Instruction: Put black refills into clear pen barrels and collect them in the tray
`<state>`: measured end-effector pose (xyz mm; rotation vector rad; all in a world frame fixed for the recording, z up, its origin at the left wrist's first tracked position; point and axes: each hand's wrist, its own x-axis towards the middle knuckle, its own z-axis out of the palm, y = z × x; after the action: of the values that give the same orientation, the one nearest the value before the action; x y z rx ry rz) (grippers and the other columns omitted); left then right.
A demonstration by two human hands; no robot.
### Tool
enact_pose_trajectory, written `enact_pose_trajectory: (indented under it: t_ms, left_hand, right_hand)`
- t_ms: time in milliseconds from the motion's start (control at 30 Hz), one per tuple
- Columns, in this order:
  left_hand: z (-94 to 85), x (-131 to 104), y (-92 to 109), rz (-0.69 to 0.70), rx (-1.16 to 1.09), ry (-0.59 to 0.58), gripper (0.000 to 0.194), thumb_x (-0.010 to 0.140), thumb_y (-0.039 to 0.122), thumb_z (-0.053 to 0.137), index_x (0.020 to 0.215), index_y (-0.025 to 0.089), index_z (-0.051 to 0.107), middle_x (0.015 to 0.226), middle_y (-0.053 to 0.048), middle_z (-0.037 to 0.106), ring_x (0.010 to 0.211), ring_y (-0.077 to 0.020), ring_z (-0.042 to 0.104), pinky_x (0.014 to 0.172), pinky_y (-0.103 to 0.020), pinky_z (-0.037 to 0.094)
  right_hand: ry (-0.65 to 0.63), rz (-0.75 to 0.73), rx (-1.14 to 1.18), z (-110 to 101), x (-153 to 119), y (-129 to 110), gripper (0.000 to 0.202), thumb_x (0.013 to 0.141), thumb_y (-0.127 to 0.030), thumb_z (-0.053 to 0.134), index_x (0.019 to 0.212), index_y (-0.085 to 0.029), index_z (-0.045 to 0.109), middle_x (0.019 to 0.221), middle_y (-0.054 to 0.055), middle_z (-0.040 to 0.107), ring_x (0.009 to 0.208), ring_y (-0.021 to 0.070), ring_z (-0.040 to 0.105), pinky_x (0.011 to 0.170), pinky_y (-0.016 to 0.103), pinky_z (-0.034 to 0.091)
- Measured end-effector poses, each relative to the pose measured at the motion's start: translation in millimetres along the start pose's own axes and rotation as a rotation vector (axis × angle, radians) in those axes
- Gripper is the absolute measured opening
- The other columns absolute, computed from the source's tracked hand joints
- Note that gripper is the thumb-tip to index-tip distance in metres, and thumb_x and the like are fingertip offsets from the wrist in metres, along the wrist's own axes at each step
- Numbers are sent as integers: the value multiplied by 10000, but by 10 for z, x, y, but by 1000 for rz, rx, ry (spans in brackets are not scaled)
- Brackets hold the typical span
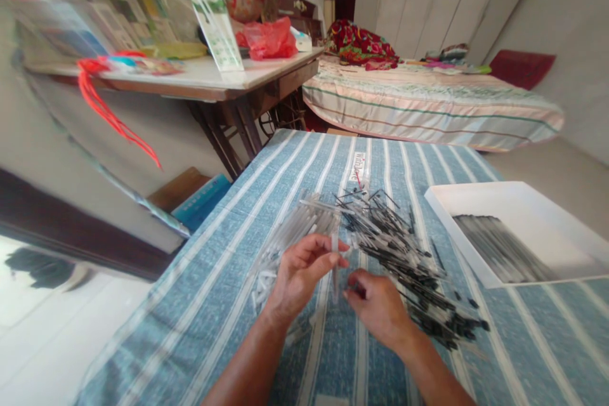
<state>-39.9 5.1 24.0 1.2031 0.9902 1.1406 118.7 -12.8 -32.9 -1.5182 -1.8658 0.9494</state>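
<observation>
My left hand [304, 269] pinches a slim translucent tube [335, 282], like a pen barrel, held upright between thumb and fingers. Just right of its lower end, my right hand [378, 304] has its fingers curled together; whatever they hold, if anything, is hidden. Behind the left hand lies a pile of clear tubes [304, 222], with small whitish pieces [264, 285] beside the wrist. A heap of thin black-and-clear sticks, like pen refills [394, 235], spreads behind and to the right of my right hand.
A white tray [547, 216] on the right holds a row of dark-filled clear sticks [499, 247]. All this rests on a blue striped cloth [190, 304]. A desk [257, 73] with bags stands at back left, a bed [428, 98] behind.
</observation>
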Motion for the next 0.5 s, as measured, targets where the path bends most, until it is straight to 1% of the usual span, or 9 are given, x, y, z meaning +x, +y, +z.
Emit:
enact_pose_trajectory:
  t_ms: [67, 100, 167, 233, 333, 400, 500]
  left_hand:
    - [2, -3, 21, -33, 8, -46, 130, 801, 243, 586, 859, 129, 612, 679, -27, 662, 628, -135, 608, 639, -250, 458]
    - [8, -3, 29, -50, 11, -62, 124, 799, 242, 582, 844, 129, 606, 639, -15, 644, 590, -126, 595, 603, -238, 447]
    - [28, 0, 40, -92, 12, -88, 112, 776, 242, 597, 799, 134, 588, 636, -1, 624, 540, -105, 569, 551, -221, 424]
    - [56, 4, 38, -149, 39, -129, 123, 748, 254, 616, 767, 138, 577, 621, 16, 596, 506, -86, 538, 516, -207, 401]
    - [102, 5, 16, -217, 107, -211, 148, 736, 285, 616, 756, 145, 573, 582, 37, 550, 469, -73, 494, 477, -197, 382]
    - [129, 3, -3, -240, 132, -259, 153, 739, 295, 607, 763, 148, 570, 602, 38, 551, 464, -68, 481, 463, -194, 381]
    - [155, -1, -25, -262, 154, -305, 147, 745, 287, 594, 765, 145, 558, 633, 33, 559, 474, -64, 477, 462, -188, 377]
  right_hand:
    - [4, 99, 339, -88, 16, 53, 108, 714, -257, 624, 655, -191, 563, 502, -22, 560, 452, 126, 496, 460, 232, 331]
    - [14, 146, 509, -140, 23, 77, 146, 712, -287, 639, 654, -187, 549, 491, -31, 556, 428, 111, 475, 441, 221, 332]
    - [73, 212, 798, -245, 31, 112, 203, 690, -333, 682, 680, -179, 549, 481, -37, 571, 395, 91, 454, 411, 204, 337]
    - [162, 219, 1007, -337, 36, 130, 238, 652, -334, 731, 711, -175, 564, 492, -32, 598, 391, 82, 465, 403, 191, 347]
    - [235, 186, 1209, -424, 35, 141, 249, 625, -300, 766, 732, -179, 577, 533, -19, 635, 420, 82, 510, 425, 183, 380]
    - [241, 166, 1274, -448, 29, 143, 242, 627, -286, 771, 742, -185, 584, 558, -10, 654, 438, 88, 534, 444, 188, 406]
    - [221, 133, 1312, -449, 10, 139, 229, 631, -266, 772, 754, -183, 598, 577, 2, 670, 454, 96, 554, 458, 193, 428]
